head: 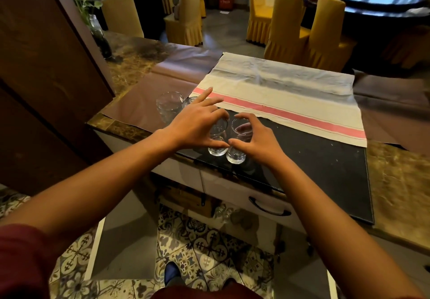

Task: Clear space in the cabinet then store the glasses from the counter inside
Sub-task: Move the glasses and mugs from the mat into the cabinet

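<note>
Two small clear glasses stand side by side on the black mat [325,170] near the counter's front edge. My left hand [197,126] grips the left glass [217,146], thumb and fingers curled round it, index finger sticking up. My right hand [256,140] grips the right glass [236,154] the same way. A larger clear glass [168,106] stands on the brown paper to the left, with another glass [189,101] partly hidden behind my left hand. Below the counter the cabinet [209,208] is open, and dim items show inside.
A white cloth with a pink stripe [290,93] lies across the counter behind the glasses. A drawer with a dark handle [270,209] sits under the mat. An open white cabinet door [97,240] hangs at lower left. A dark wooden panel [46,65] rises on the left. Yellow-covered chairs stand beyond the counter.
</note>
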A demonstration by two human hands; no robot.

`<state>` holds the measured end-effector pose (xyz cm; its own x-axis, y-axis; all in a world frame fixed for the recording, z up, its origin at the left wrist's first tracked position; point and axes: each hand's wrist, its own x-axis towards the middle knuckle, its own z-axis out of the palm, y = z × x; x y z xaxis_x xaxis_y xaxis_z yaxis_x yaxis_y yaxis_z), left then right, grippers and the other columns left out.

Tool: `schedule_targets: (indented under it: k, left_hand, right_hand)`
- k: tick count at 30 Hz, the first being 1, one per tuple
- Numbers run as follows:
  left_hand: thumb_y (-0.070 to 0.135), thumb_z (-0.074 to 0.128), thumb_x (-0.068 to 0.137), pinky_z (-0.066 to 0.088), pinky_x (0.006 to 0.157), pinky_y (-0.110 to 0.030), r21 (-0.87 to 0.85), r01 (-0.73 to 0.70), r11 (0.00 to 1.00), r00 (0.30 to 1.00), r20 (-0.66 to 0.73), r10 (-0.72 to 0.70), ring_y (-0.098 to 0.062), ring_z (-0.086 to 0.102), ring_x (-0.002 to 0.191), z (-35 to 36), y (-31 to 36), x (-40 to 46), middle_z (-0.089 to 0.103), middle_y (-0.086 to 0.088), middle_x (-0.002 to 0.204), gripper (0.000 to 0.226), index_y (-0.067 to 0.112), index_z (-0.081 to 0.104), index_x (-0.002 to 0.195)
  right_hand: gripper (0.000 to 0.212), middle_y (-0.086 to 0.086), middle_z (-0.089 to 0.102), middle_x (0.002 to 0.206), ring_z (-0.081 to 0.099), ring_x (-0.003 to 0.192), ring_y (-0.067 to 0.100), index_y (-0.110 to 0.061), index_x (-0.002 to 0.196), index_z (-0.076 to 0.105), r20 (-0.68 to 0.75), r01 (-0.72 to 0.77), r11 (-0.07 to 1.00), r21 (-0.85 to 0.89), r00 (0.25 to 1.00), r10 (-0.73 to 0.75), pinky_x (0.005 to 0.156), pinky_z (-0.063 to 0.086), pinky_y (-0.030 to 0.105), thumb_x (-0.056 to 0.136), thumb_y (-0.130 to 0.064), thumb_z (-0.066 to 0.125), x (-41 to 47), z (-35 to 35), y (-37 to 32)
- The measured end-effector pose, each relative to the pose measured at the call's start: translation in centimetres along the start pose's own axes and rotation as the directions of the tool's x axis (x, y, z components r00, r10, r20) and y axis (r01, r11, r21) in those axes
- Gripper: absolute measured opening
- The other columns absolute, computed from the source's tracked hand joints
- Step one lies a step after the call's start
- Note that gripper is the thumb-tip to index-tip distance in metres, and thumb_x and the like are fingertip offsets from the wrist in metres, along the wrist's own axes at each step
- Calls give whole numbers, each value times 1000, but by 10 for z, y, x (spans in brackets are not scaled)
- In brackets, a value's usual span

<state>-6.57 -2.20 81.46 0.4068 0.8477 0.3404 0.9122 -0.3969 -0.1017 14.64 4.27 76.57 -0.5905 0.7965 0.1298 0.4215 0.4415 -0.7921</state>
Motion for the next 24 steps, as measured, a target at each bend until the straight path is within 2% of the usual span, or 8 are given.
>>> schedule_targets:
  k: [3, 6, 9, 11, 16, 18, 20, 24]
  left_hand:
    - [67, 74, 76, 29, 122, -52, -20, -16, 1000, 998, -66, 15, -26, 65, 113, -6, 4, -7, 73, -7, 103, 68, 10, 69, 112]
    - [67, 76, 74, 33, 120, -49, -92, 15, 996, 996, -91, -23, -23, 65, 105, -17, 8, -14, 72, -3, 95, 69, 11, 66, 114]
    - [61, 83, 71, 52, 96, -46, -278, 99, 956, 986, -104, -132, -19, 63, 97, -29, 13, -26, 69, -2, 95, 71, 11, 61, 116]
    - [56, 86, 69, 54, 85, -45, -380, 127, 916, 975, -121, -185, -17, 63, 95, -36, 15, -37, 69, -2, 98, 73, 11, 58, 119]
    - [53, 89, 63, 57, 94, -39, -617, 177, 766, 950, -97, -297, -10, 69, 101, -51, 10, -63, 66, 2, 116, 87, 12, 49, 129]
    - [50, 89, 62, 57, 95, -28, -709, 192, 679, 938, -71, -339, -6, 68, 102, -54, 10, -73, 62, 6, 121, 89, 14, 47, 132]
    - [43, 90, 64, 55, 94, -19, -822, 215, 527, 916, -18, -402, -3, 66, 106, -56, 10, -84, 57, 10, 126, 85, 17, 47, 134]
    - [32, 86, 77, 58, 97, -35, -962, 195, 192, 888, 90, -451, -16, 69, 114, -53, 9, -117, 68, -3, 125, 71, 17, 52, 138]
  right_hand:
    - [71, -4, 69, 110, 72, 96, 16, -39, 135, 46, -18, -49, 998, 36, 999, 50, 91, 61, 45, 76, -39, 86, -3, 3, 3]
    - [71, -7, 69, 108, 72, 95, 14, -40, 132, 46, -29, -55, 997, 47, 998, 56, 89, 62, 43, 74, -40, 87, -6, 5, 3]
    - [70, -12, 66, 104, 71, 97, 13, -40, 131, 47, -61, -58, 996, 64, 996, 62, 91, 61, 43, 75, -39, 88, -11, 6, 0]
    - [70, -13, 65, 103, 71, 97, 14, -38, 132, 46, -78, -61, 996, 64, 995, 65, 93, 60, 43, 76, -37, 88, -19, 5, -5]
    - [75, -5, 72, 104, 74, 93, 9, -35, 135, 47, -187, -53, 989, 141, 979, 79, 92, 61, 39, 74, -42, 90, -45, -3, -33]
    - [74, -3, 76, 99, 74, 94, 9, -34, 130, 50, -243, -49, 976, 213, 965, 102, 92, 61, 39, 70, -48, 90, -55, -4, -52]
    - [73, 0, 77, 100, 75, 95, 12, -31, 127, 53, -281, -43, 952, 302, 951, 132, 91, 61, 40, 68, -56, 88, -67, 0, -71]
    - [73, 10, 78, 97, 77, 85, 24, -21, 129, 52, -298, -5, 892, 453, 942, 157, 82, 62, 35, 74, -60, 81, -92, 26, -110]
